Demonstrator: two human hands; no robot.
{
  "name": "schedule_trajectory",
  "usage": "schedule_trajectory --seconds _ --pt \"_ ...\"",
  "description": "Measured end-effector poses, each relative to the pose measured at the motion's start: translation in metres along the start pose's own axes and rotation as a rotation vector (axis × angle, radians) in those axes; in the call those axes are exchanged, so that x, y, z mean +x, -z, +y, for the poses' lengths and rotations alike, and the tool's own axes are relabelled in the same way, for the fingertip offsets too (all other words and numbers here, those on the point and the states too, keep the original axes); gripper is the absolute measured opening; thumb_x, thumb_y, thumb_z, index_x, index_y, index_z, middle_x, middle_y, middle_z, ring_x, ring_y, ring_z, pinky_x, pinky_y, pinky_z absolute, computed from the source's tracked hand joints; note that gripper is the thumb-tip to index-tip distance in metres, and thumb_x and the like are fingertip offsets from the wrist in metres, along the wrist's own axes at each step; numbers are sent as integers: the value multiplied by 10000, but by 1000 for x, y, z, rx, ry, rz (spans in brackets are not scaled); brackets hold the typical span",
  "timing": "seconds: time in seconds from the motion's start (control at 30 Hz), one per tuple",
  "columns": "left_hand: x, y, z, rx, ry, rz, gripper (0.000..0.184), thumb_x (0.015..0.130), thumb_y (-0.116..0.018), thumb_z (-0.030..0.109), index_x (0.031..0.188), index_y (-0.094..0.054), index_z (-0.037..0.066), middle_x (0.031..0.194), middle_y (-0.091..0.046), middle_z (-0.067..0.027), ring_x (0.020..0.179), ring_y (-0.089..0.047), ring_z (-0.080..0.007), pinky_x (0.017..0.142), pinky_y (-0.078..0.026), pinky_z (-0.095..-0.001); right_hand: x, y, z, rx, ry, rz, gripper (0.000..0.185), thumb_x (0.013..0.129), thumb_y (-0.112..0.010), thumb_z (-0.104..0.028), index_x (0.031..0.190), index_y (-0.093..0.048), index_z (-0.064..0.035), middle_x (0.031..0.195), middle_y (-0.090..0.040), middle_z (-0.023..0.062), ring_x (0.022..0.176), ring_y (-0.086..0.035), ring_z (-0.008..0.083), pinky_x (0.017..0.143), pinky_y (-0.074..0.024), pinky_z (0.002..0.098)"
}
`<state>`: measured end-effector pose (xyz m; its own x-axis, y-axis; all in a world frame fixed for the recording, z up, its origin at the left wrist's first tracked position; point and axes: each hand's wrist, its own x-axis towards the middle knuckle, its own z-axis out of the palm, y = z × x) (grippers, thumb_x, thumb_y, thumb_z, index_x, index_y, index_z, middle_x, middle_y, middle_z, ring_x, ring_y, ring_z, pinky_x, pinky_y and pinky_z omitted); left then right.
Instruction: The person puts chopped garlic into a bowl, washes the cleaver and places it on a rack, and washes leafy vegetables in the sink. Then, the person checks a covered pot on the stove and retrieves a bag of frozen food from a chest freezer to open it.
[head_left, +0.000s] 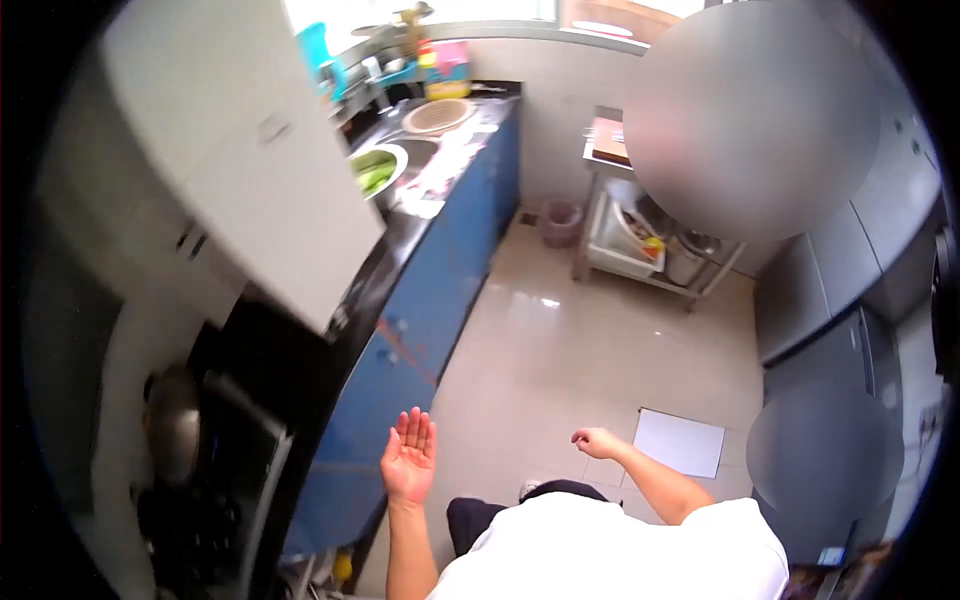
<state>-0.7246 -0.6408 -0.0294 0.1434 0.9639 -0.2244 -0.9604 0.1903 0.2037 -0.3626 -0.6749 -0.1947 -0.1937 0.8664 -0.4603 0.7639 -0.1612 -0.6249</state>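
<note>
My left hand (409, 462) is raised beside the blue cabinet fronts (405, 335), palm up and fingers stretched out, with nothing on it. Over the tiled floor, my right hand (597, 443) has its fingers curled in, and no object shows in it. Nearest to that hand, a flat white rectangular panel (679, 443) lies low by the floor. Neither hand appears to touch anything.
Along the left runs a dark counter (405, 240) with a sink, a bowl of green vegetables (376, 170) and a round woven tray (438, 116). A metal rack (640, 272) and pink bin (561, 222) stand ahead. A wok (172, 425) is at far left.
</note>
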Motion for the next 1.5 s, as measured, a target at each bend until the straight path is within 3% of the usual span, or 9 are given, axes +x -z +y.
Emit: schedule_trajectory --seconds 0.27,0.53,0.6,0.77,0.93,1.07,1.17,1.27,1.5 --pt "206 -31 -78 49 314 28 326 953 -347 215 1138 -533 21 1199 -542 -133 1171 -469 -251 1039 -338 -404 65 123 55 194 -192 214 267 808 -503 -202 1022 -602 -76 912 -648 104 866 -611 232 755 -478 343" --pt "413 -85 -160 67 434 85 311 945 -351 191 1119 -557 36 1187 -556 -110 1162 -479 -228 1037 -334 -392 150 346 106 189 -341 531 242 812 -521 -176 1019 -588 -69 824 -635 78 768 -602 200 701 -477 328" --pt "457 -125 -180 86 468 69 309 947 -352 189 1123 -553 33 1179 -559 -107 1159 -480 -229 1037 -334 -391 161 402 117 181 -345 642 226 817 -485 -194 996 -594 -111 879 -637 130 823 -608 286 727 -478 379" --pt "558 -177 -216 100 485 -15 319 946 -368 202 1139 -540 16 1174 -558 -133 1145 -489 -251 1042 -332 -397 226 541 146 -75 -290 1000 193 814 -490 -119 992 -562 -97 913 -592 154 875 -569 337 757 -467 413" --pt "632 -181 -235 64 398 -17 314 939 -381 190 1150 -539 18 1179 -556 -127 1153 -480 -250 1049 -319 -396 316 671 185 -517 -253 1150 426 748 -520 -45 1172 -498 -84 1202 -486 105 1109 -454 294 914 -383 415" --pt "679 -183 -228 90 279 -55 314 939 -367 165 1161 -534 18 1209 -542 -121 1165 -479 -244 1044 -321 -398 360 719 219 -747 -130 1048 447 686 -502 10 1124 -519 -75 1127 -526 106 1070 -487 273 936 -344 417" --pt "709 -204 -207 140 201 -135 311 940 -362 145 1164 -531 11 1212 -539 -128 1171 -474 -252 1052 -312 -401 368 743 220 -842 -166 644 246 659 -591 -116 902 -563 -85 908 -553 84 927 -528 251 877 -387 406" --pt "733 -209 -173 149 89 -203 306 920 -388 92 1163 -505 -51 1233 -518 -148 1188 -457 -258 1070 -286 -407 357 765 192 -682 -216 225 307 627 -632 -221 888 -567 -73 933 -562 88 936 -530 263 798 -446 389" --pt "769 -209 -86 121 -59 -181 306 922 -385 112 1153 -525 -32 1202 -539 -153 1144 -489 -241 1024 -336 -368 342 760 146 -526 -126 466 270 645 -637 -233 848 -529 -90 701 -597 153 693 -588 355 606 -468 465"
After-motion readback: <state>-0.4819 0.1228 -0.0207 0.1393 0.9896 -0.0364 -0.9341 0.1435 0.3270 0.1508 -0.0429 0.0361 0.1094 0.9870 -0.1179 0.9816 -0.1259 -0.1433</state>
